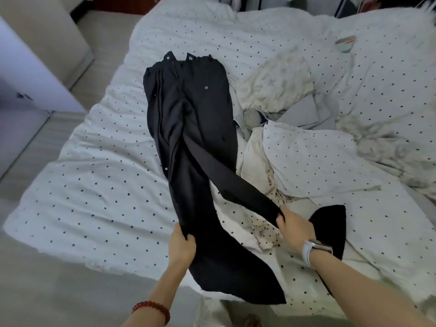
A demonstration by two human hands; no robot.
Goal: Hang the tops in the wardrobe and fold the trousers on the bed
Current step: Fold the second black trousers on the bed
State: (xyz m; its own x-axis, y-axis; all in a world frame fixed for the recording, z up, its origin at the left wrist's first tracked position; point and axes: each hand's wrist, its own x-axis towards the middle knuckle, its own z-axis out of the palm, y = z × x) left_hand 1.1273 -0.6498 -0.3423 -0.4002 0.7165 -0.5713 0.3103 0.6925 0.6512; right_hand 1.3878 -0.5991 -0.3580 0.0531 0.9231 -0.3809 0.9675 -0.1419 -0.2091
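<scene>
Lying lengthwise on bed (99,161), black trousers (188,128) run from waistband toward far end down to hems overhanging near edge — long axis points straight at person. Left leg lies straight; right leg splays off toward near right corner, over rumpled pale clothes (257,166). Left hand (181,244) pinches outer edge of left leg, fingers curled on cloth. Right hand (295,226) grips right leg near hem, fingers clamped on cloth. Judgement: next move likely swings right leg leftward onto left leg — right hand carries, left anchors.
</scene>
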